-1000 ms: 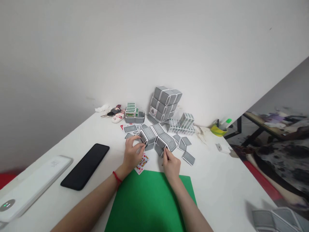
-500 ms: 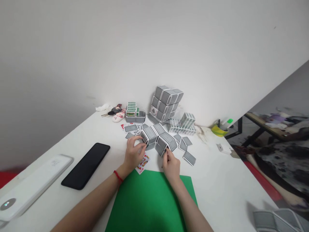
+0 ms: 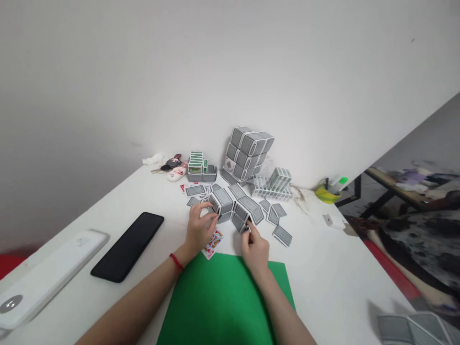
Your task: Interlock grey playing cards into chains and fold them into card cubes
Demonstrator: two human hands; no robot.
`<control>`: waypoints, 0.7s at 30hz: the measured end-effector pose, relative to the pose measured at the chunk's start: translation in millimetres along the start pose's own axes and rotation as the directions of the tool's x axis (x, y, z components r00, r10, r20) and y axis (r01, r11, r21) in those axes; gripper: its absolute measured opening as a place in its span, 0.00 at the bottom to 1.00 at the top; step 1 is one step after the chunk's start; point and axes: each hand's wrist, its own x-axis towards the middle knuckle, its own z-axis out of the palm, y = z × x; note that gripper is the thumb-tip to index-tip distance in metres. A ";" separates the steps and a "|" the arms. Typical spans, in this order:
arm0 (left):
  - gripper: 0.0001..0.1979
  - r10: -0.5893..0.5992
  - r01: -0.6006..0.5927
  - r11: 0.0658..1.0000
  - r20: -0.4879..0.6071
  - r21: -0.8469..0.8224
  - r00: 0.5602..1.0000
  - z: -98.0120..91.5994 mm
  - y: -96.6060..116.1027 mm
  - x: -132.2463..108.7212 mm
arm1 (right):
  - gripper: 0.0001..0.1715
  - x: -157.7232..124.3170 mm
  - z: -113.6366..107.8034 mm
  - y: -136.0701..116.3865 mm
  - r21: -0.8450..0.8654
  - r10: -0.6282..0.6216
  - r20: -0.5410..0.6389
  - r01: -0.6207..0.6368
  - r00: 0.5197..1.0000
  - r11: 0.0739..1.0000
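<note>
Pinching the folded-card piece (image 3: 237, 212) at eight and five o'clock, your left hand (image 3: 200, 224) and right hand (image 3: 256, 248) sit apart; it's probably light, crushable: favour folded edges.

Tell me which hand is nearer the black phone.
Left. The left hand is to the right of the black phone, at the folded-card piece; the right hand is farther right, also at that piece.

One head-worn view looks forward and down across the table (image 3: 319, 263).
</note>
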 end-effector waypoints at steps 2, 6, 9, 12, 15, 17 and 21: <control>0.04 0.007 -0.007 1.000 -0.008 -0.004 1.000 0.3 0.3 0.1 | 0.23 -0.6 0.1 -0.2 -0.031 -0.027 -0.043 0.026 0.999 0.999; 0.04 0.037 -0.037 0.999 -0.017 -0.005 0.999 0.5 0.9 0.5 | 0.20 -0.1 2.2 0.3 -0.094 -0.065 -0.108 0.055 0.992 0.994; 0.05 0.051 -0.051 0.999 -0.016 -0.010 0.999 0.8 0.5 0.4 | 0.18 -0.2 4.2 1.3 -0.134 -0.085 -0.168 0.063 0.982 0.989; 0.05 0.053 -0.053 0.998 -0.017 -0.014 0.998 1.7 -0.4 -0.2 | 0.14 -1.0 3.9 2.4 -0.156 -0.144 -0.223 0.110 0.964 0.982; 0.05 0.051 -0.051 0.999 -0.013 -0.013 0.999 2.5 -1.5 -1.3 | 0.07 1.3 -0.7 2.5 -0.122 -0.198 -0.285 0.169 0.938 0.978; 0.05 0.052 -0.052 0.999 -0.005 -0.013 0.999 2.8 -2.0 -1.8 | 0.08 6.9 -6.0 1.2 -0.081 -0.207 -0.321 0.191 0.924 0.978; 0.05 0.051 -0.051 0.999 0.004 -0.015 0.999 2.4 -1.6 -1.7 | 0.17 25.7 -16.0 -3.1 -0.038 -0.169 -0.313 0.165 0.935 0.986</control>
